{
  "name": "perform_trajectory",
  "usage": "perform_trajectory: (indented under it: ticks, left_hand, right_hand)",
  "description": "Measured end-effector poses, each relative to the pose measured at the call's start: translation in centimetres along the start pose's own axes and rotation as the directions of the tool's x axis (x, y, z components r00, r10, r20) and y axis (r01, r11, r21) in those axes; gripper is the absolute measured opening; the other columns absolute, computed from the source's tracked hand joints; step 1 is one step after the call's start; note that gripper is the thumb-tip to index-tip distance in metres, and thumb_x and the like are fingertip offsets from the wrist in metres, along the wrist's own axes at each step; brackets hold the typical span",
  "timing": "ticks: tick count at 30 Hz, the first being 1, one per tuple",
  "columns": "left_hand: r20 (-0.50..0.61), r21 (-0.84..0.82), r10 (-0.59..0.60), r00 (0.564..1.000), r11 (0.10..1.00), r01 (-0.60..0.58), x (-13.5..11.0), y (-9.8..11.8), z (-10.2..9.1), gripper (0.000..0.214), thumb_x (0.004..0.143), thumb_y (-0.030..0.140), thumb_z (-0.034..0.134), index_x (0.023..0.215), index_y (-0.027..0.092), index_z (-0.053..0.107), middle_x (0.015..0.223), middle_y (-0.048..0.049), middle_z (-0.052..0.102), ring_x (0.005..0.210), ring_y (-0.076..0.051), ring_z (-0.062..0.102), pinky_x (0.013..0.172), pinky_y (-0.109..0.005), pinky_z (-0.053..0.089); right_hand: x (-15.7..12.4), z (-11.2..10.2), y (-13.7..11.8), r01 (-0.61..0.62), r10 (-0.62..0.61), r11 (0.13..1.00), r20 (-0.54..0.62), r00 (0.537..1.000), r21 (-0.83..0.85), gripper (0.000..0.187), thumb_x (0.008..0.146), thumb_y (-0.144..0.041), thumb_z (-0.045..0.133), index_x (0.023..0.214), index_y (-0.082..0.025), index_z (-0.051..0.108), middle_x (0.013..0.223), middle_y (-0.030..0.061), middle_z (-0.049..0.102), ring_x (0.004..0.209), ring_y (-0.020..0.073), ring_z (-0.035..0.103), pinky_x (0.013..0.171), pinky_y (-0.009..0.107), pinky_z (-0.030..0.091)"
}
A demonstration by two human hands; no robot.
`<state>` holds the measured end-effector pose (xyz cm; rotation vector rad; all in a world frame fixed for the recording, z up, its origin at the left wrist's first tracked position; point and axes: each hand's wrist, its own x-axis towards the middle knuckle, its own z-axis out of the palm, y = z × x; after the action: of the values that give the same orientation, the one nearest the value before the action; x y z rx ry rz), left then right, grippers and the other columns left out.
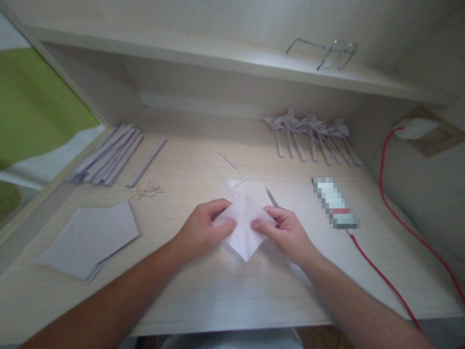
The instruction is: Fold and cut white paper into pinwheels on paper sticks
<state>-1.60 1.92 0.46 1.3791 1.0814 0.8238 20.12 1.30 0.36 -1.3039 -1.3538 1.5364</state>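
Observation:
A white square of paper [244, 228] lies corner-on at the middle of the pale wooden desk [225, 291], creased and partly folded. My left hand [201, 230] pinches its left edge with thumb and fingers closed on it. My right hand [285, 232] pinches the right edge the same way. Small scissors [271, 198] lie just behind my right hand, their handles hidden by it.
A stack of paper squares [89, 237] lies at the left. Rolled paper sticks [109, 155] sit at the back left, finished paper pinwheels [312, 138] at the back right. A blurred object [336, 202] with a red cable [385, 281] lies right. Glasses [327, 52] rest on the shelf.

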Motion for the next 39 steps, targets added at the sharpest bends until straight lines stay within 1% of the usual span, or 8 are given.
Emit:
perform_trajectory:
  ticks: [4, 10, 15, 22, 26, 31, 35, 39]
  left_hand:
    - [-0.022, -0.154, -0.020, 1.000, 0.988, 0.016, 0.2, 0.3, 0.1, 0.015, 0.078, 0.022, 0.072, 0.092, 0.016, 0.075, 0.084, -0.0021, 0.072, 0.073, -0.016, 0.064, 0.064, -0.024, 0.047]
    - [-0.004, -0.274, -0.055, 0.998, 0.960, 0.052, 0.3, 0.3, -0.1, 0.014, 0.076, 0.021, 0.075, 0.089, 0.018, 0.078, 0.085, -0.0016, 0.070, 0.063, -0.012, 0.062, 0.055, -0.023, 0.053]
    - [0.014, -0.347, -0.061, 0.998, 0.936, 0.062, 0.4, 0.0, -0.4, 0.013, 0.077, 0.023, 0.073, 0.087, 0.018, 0.080, 0.086, -0.0049, 0.072, 0.067, -0.016, 0.067, 0.055, -0.027, 0.058]
    - [0.004, -0.455, -0.066, 0.998, 0.889, 0.061, 0.5, -0.1, -0.7, 0.012, 0.077, 0.021, 0.072, 0.085, 0.017, 0.079, 0.068, -0.0039, 0.071, 0.054, -0.016, 0.065, 0.050, -0.028, 0.055]
    - [-0.026, -0.449, -0.073, 0.997, 0.892, 0.053, 0.5, 0.0, -0.8, 0.010, 0.076, 0.018, 0.071, 0.081, 0.017, 0.079, 0.074, -0.0034, 0.072, 0.055, -0.015, 0.066, 0.051, -0.028, 0.055]
    - [-0.002, -0.329, -0.017, 1.000, 0.944, 0.015, 0.3, 0.1, -0.5, 0.013, 0.078, 0.015, 0.068, 0.081, 0.018, 0.080, 0.075, -0.0023, 0.072, 0.055, -0.013, 0.065, 0.054, -0.025, 0.054]
    - [0.045, -0.292, 0.012, 0.999, 0.956, 0.002, 0.1, 0.2, -0.3, 0.015, 0.080, 0.016, 0.066, 0.082, 0.018, 0.081, 0.078, -0.0022, 0.072, 0.058, -0.012, 0.065, 0.057, -0.024, 0.053]
    - [0.068, -0.306, 0.026, 0.997, 0.952, -0.004, 0.1, 0.1, -0.3, 0.016, 0.081, 0.016, 0.065, 0.085, 0.017, 0.081, 0.079, -0.0026, 0.071, 0.060, -0.013, 0.065, 0.057, -0.024, 0.053]
  right_hand:
    - [0.1, -0.1, -0.1, 0.002, -0.001, 0.999, -0.039, 0.999, 0.042, 0.020, 0.074, -0.030, 0.078, 0.091, -0.019, 0.079, 0.081, 0.0026, 0.076, 0.070, 0.0178, 0.065, 0.066, 0.029, 0.049]
    - [0.3, -0.4, 0.2, 0.012, -0.004, 0.990, -0.052, 0.999, 0.143, 0.017, 0.075, -0.031, 0.082, 0.088, -0.021, 0.082, 0.083, 0.0030, 0.077, 0.069, 0.0165, 0.067, 0.064, 0.029, 0.055]
    - [0.3, -0.5, 0.5, 0.031, -0.036, 0.969, 0.015, 0.999, 0.243, 0.013, 0.076, -0.027, 0.079, 0.088, -0.025, 0.084, 0.093, 0.0042, 0.078, 0.064, 0.0163, 0.069, 0.056, 0.032, 0.061]
    - [0.2, -0.7, 0.2, -0.017, -0.015, 0.937, 0.087, 0.996, 0.348, 0.016, 0.077, -0.022, 0.076, 0.090, -0.022, 0.084, 0.084, 0.0051, 0.077, 0.066, 0.0175, 0.068, 0.057, 0.032, 0.061]
    - [0.0, -1.2, 0.0, -0.036, -0.028, 0.935, 0.175, 0.984, 0.352, 0.026, 0.074, -0.023, 0.074, 0.098, -0.018, 0.082, 0.083, 0.0060, 0.077, 0.067, 0.0195, 0.071, 0.063, 0.034, 0.061]
    - [0.0, -1.3, -0.2, -0.064, -0.001, 0.954, 0.216, 0.976, 0.294, 0.036, 0.077, -0.042, 0.076, 0.103, -0.017, 0.078, 0.085, 0.0070, 0.075, 0.071, 0.0207, 0.070, 0.062, 0.031, 0.057]
    - [0.1, -0.8, -0.2, -0.157, 0.081, 0.954, 0.286, 0.955, 0.256, 0.042, 0.072, -0.037, 0.085, 0.108, -0.018, 0.074, 0.082, 0.0035, 0.073, 0.068, 0.0166, 0.068, 0.059, 0.027, 0.054]
    - [0.2, -0.7, 0.1, -0.224, 0.136, 0.939, 0.313, 0.940, 0.263, 0.036, 0.072, -0.034, 0.087, 0.101, -0.015, 0.075, 0.083, 0.0038, 0.075, 0.065, 0.0130, 0.067, 0.059, 0.023, 0.051]
